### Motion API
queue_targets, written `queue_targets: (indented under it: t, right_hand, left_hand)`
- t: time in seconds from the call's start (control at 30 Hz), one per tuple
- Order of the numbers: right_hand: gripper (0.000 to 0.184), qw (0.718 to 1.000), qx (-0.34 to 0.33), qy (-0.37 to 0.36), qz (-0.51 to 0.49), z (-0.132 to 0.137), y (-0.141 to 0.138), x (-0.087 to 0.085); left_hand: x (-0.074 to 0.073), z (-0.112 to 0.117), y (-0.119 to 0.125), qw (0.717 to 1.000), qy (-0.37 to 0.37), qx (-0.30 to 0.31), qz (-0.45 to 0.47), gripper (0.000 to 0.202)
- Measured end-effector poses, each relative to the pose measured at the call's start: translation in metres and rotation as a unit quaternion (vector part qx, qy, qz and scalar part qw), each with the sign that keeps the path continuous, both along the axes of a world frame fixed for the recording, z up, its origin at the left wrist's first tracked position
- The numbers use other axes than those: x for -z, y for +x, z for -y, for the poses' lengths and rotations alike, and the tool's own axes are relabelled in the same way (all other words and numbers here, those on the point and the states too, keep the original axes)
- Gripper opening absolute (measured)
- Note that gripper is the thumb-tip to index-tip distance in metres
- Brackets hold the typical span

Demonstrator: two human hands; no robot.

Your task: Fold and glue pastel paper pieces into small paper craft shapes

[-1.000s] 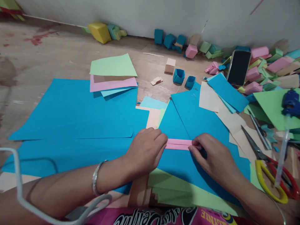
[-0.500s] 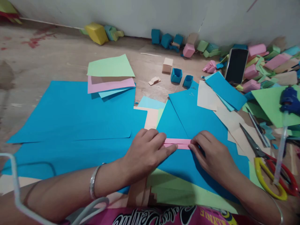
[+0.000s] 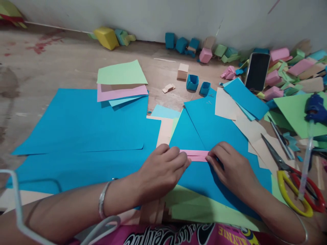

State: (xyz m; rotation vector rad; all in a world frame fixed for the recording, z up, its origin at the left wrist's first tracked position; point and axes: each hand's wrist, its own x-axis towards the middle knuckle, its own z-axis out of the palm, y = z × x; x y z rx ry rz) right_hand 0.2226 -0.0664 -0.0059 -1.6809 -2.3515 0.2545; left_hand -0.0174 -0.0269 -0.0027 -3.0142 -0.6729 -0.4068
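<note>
A narrow pink folded paper strip lies crosswise over blue paper sheets, with a lengthwise line along its middle. My left hand is closed at the strip's left end, thumb and curled fingers on it; that end is hidden beneath them. At the right end, my right hand pinches the strip between thumb and fingertips. Under my left forearm spreads another large blue sheet. Green paper lies between the strip and my body.
To the right lie scissors, a silver pen-like tool and a blue glue gun. Behind them sit a phone and many folded paper pieces. Small blue paper boxes stand ahead. A white cable or frame crosses lower left.
My left hand's index finger, stretched along the strip before, is now curled in, and the hand has shifted slightly left and down. My right hand stays at the strip's right end.
</note>
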Motion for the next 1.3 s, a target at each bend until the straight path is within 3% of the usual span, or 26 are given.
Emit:
queue_targets:
  t: [0.17,0.33,0.57,0.73,0.97,1.17,1.3]
  right_hand:
    - [0.022,0.992,-0.087,0.071,0.056,-0.001,-0.002,-0.003]
    - [0.020,0.970,-0.201,0.117,0.075,0.003,-0.010,-0.015]
    - [0.039,0.957,-0.131,0.094,0.243,0.029,-0.012,-0.029]
    - [0.042,0.946,-0.112,0.085,0.293,0.038,-0.009,-0.031]
    - [0.034,0.948,-0.085,0.097,0.291,0.038,-0.012,-0.030]
    - [0.027,0.972,-0.097,0.133,0.169,0.031,-0.017,-0.034]
    - [0.035,0.977,-0.111,0.111,0.146,0.029,-0.021,-0.029]
  left_hand:
    - [0.003,0.003,0.004,0.998,-0.026,0.037,-0.041,0.017]
    - [0.004,0.001,0.005,0.998,-0.027,0.026,-0.048,0.033]
    - [0.004,0.001,0.004,0.997,-0.059,0.013,-0.048,0.035]
    - [0.006,0.002,0.004,0.997,-0.055,0.014,-0.048,0.037]
    - [0.007,0.002,0.005,0.997,-0.053,0.020,-0.050,0.037]
    - [0.005,0.000,0.005,0.998,-0.046,0.022,-0.048,0.035]
    - [0.006,0.000,0.005,0.997,-0.049,0.019,-0.052,0.035]
